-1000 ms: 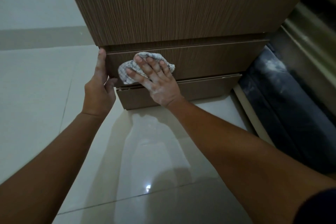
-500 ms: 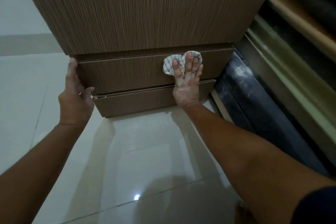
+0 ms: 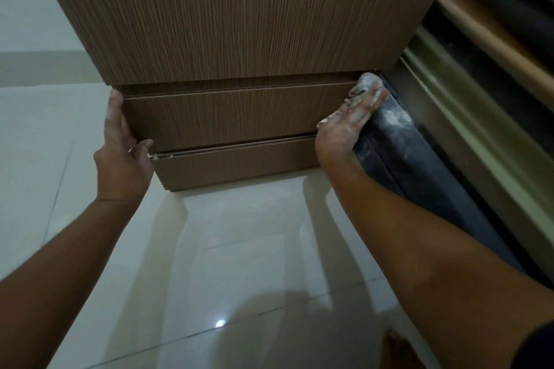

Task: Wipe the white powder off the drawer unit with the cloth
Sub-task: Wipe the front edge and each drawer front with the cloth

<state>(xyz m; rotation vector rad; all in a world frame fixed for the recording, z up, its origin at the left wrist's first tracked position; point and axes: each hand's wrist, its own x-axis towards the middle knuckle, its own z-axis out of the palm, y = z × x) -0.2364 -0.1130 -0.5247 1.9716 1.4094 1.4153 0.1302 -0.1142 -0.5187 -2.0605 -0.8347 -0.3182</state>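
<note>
**Cloth pressed at the right corner of a wood-grain drawer unit**

A brown wood-grain drawer unit (image 3: pixel 239 30) is seen from above, filling the upper half of the view from ten o'clock to two o'clock. Three stacked fronts are visible: a tall one at twelve o'clock, a narrower middle drawer front (image 3: pixel 236 112) below it, and a low bottom front (image 3: pixel 236 163) nearest the floor.

The left hand (image 3: pixel 121 153) is placed at nine o'clock, wrapped around the left edge of the middle drawer front, with the thumb laid up the side and the fingers curled under its lower corner.

The right hand (image 3: pixel 347 126) is placed at three o'clock, at the right end of the same drawer front. A crumpled checked cloth (image 3: pixel 364 84) is pressed against the upper right corner of that front under the flattened fingers, which are held close together. The hand is dusted with white powder.

Just beside the cloth, toward four o'clock, a dark panel (image 3: pixel 419 165) smeared with white powder (image 3: pixel 392 117) is seen running along the floor. A glossy pale tiled floor (image 3: pixel 239 263) is spread across the lower half, from five to eight o'clock.
</note>
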